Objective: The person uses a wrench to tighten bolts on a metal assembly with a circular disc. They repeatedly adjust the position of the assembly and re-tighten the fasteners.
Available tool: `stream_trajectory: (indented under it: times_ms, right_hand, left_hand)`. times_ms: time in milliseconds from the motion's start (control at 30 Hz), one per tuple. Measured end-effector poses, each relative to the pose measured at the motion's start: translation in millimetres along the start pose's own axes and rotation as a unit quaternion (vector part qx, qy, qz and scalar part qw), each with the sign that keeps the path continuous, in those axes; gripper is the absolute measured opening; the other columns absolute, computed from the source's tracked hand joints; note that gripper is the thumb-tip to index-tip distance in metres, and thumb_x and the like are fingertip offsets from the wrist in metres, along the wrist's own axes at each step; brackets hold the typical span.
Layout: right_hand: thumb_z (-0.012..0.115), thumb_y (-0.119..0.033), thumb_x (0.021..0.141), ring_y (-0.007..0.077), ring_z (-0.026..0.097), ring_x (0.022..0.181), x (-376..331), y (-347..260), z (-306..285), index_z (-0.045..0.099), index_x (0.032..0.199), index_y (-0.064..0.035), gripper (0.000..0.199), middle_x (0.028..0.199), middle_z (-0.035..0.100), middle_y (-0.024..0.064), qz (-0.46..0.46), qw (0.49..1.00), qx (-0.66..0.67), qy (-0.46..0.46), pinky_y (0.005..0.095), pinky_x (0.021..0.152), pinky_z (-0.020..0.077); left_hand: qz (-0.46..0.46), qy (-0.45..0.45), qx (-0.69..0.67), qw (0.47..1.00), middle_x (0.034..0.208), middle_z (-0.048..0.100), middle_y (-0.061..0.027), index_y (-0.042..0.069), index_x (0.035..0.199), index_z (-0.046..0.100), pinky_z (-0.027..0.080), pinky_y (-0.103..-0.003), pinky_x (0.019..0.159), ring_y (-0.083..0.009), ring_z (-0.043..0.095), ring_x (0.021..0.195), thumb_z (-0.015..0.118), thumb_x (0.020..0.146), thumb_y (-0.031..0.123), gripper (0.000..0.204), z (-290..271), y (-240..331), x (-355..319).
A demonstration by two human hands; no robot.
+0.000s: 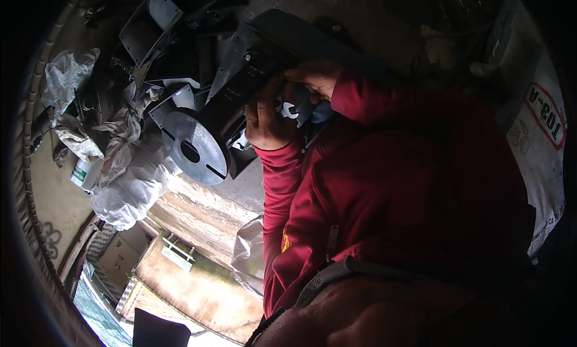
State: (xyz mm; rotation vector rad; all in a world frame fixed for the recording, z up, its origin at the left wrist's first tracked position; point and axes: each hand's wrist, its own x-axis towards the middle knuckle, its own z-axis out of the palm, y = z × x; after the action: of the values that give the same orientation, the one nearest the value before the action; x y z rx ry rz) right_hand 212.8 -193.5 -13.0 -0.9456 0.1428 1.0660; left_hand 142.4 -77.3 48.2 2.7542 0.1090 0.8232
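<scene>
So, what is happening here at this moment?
A person in a red jacket holds a dark metal assembly close to the body with both bare hands. The left hand grips its lower side, and the right hand rests on its upper edge. A round grey metal disc with a centre hole sits at the assembly's lower end. Behind it lie more dark metal parts, crumpled plastic bags and a small white bottle.

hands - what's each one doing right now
left hand: closed on the black metal part
right hand: fingers curled on the same part, grip unclear
</scene>
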Motion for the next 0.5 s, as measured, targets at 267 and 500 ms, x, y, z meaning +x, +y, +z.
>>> stream_trajectory:
  times_ms: [267, 500]
  right_hand:
    - [0.066, -0.042, 0.083, 0.0075, 0.048, 0.056, -3, 1, -1, 0.065, 0.082, -0.0079, 0.035, 0.061, 0.046, -0.0033, -0.035, 0.999, -0.033, -0.022, 0.0249, 0.049, 0.0419]
    - [0.065, -0.04, 0.085, 0.0061, 0.047, 0.056, -10, -7, 6, 0.066, 0.084, -0.0064, 0.034, 0.064, 0.05, -0.0034, -0.032, 0.998, -0.047, -0.018, 0.0234, 0.047, 0.0416]
  left_hand:
    - [-0.021, -0.034, 0.022, 0.999, 0.087, 0.068, -0.007, 0.015, 0.102, 0.068, 0.053, -0.035, 0.054, -0.0263, 0.067, 0.068, 0.07, 0.078, 0.02, 0.024, 2, -4, -2]
    - [0.002, -0.054, 0.003, 0.999, 0.092, 0.068, -0.0073, 0.015, 0.105, 0.068, 0.053, -0.033, 0.057, -0.0253, 0.068, 0.073, 0.07, 0.081, 0.021, 0.025, -7, -8, -8]
